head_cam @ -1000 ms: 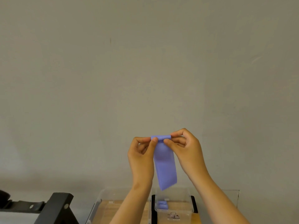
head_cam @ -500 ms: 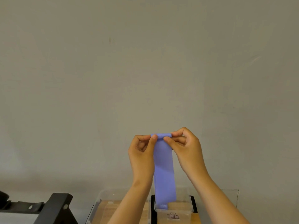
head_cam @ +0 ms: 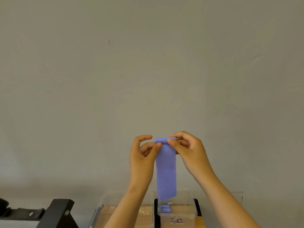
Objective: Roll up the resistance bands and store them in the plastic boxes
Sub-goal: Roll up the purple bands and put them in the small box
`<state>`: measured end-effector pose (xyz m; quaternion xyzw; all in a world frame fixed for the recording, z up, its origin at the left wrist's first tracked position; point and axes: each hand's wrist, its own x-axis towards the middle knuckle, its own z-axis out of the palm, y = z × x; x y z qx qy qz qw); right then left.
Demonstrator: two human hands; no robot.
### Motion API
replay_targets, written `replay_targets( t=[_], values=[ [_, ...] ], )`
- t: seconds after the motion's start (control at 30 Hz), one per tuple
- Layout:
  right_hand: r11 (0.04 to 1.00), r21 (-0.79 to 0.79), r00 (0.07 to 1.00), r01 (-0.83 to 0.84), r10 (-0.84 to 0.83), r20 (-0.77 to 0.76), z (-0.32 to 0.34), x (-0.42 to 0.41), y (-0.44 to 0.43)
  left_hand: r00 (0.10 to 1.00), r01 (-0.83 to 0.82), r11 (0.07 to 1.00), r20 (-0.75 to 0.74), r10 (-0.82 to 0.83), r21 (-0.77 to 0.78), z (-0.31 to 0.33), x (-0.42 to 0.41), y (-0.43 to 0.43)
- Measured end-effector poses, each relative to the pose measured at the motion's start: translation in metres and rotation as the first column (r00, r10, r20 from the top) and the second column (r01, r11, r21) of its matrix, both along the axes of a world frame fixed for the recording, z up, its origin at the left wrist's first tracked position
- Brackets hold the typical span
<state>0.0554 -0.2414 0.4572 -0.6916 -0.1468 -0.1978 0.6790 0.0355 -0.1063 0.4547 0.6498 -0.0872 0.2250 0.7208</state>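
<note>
Above the clear plastic box (head_cam: 177, 211), both hands pinch the purple resistance band (head_cam: 165, 170) by its rolled top edge: left hand (head_cam: 142, 159), right hand (head_cam: 189, 152). Thin, limp and probably stretchy, it should be gripped at the roll's ends.

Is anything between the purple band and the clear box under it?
Nothing visible. The band, held by the left hand and right hand, hangs above the box, whose top looks open; rolled bands lie inside.
</note>
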Motion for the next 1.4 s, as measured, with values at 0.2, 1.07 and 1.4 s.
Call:
replay_targets(
  t=[0.2,1.07,1.4],
  values=[
    [1.000,-0.021,0.999,0.012,-0.011,0.050,0.000,0.001,0.001,0.999,0.040,0.998,0.011,-0.040,0.057,0.000,0.004,0.002],
    [0.996,-0.034,0.997,-0.082,0.082,-0.010,-0.002,0.002,-0.004,0.982,0.189,0.969,-0.035,-0.185,0.160,0.000,0.010,0.017],
    [0.991,-0.059,0.991,-0.120,0.116,-0.068,-0.007,0.003,-0.003,0.996,0.091,0.973,-0.031,-0.087,0.214,-0.002,0.015,0.020]
  ],
)
